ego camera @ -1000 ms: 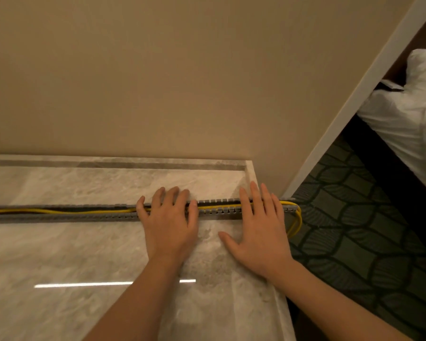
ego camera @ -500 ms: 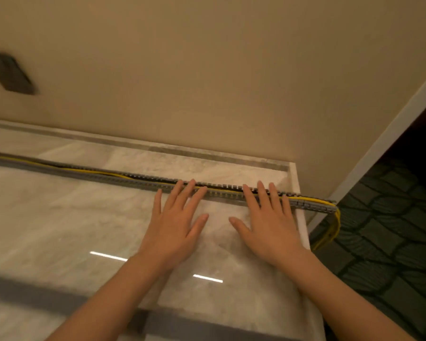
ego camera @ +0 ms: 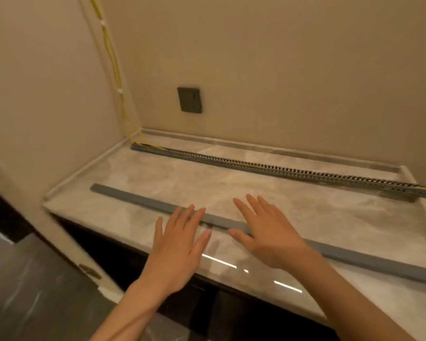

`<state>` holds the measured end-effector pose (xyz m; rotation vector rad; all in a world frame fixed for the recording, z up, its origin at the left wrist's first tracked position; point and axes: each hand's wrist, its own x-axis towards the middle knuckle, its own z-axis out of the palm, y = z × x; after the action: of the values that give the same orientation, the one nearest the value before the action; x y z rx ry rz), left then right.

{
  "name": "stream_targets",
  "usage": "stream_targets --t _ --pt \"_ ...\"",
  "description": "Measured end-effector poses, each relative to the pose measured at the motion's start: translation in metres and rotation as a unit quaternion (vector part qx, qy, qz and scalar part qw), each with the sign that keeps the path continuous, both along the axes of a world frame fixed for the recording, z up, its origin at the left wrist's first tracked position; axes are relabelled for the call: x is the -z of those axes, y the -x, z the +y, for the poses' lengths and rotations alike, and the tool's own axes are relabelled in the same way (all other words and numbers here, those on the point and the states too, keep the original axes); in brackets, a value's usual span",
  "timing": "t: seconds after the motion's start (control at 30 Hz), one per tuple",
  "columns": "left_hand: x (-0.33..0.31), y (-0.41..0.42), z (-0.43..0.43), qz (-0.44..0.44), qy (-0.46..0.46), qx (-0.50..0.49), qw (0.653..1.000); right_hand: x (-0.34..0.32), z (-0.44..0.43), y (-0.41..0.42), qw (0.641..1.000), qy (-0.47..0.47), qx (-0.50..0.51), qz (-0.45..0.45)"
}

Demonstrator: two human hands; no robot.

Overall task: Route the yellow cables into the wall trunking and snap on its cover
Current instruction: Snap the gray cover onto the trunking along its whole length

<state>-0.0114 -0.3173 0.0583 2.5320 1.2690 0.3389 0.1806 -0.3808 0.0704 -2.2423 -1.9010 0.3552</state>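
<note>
Marble countertop [ego camera: 330, 217] in a beige alcove. The back wall [ego camera: 280, 70] carries one dark wall socket [ego camera: 189, 99].

Obs. 1: the yellow cables [ego camera: 111, 52] run down the corner where the left wall [ego camera: 35, 94] meets the back wall. Small white clips [ego camera: 119, 91] pin them there. They reach the countertop at its rear left corner.

Obs. 2: from that corner they enter the trunking [ego camera: 268, 168], a slotted grey channel. It lies along the rear of the countertop, near the back wall, and runs from rear left to the right edge. A yellow line shows inside the open channel for much of its length and comes out again at the right end. The channel top is uncovered.

Obs. 3: the cover [ego camera: 138, 199] is a long plain grey strip lying flat near the front edge of the countertop. It is roughly parallel to the trunking and well apart from it.

Obs. 4: my left hand [ego camera: 180, 239] is palm down with straight, spread fingers, the fingertips over the cover. My right hand [ego camera: 268, 232] is palm down with the fingers likewise straight and apart. It lies across the strip with the thumb by its near edge. Neither hand curls round anything. I cannot tell whether they press on the strip or sit just above it. A short stretch of cover shows between them.

Obs. 5: a dark cabinet front [ego camera: 231, 313] sits below the countertop, with dark floor [ego camera: 30, 291] at lower left.
</note>
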Motion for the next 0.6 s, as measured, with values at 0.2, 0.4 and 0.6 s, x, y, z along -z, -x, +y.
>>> stream_targets --t 0.2,0.4,0.6 --pt "0.001 0.102 0.013 -0.019 0.037 -0.07 0.997 0.006 0.03 0.099 0.998 -0.016 -0.061 0.021" --pt "0.012 0.146 0.03 -0.032 0.069 -0.109 0.991 0.022 0.079 0.143 0.997 -0.015 -0.074 0.032" --pt "0.029 0.162 0.091 -0.006 0.075 -0.139 0.987 0.048 0.153 0.162 0.994 -0.05 -0.091 0.044"
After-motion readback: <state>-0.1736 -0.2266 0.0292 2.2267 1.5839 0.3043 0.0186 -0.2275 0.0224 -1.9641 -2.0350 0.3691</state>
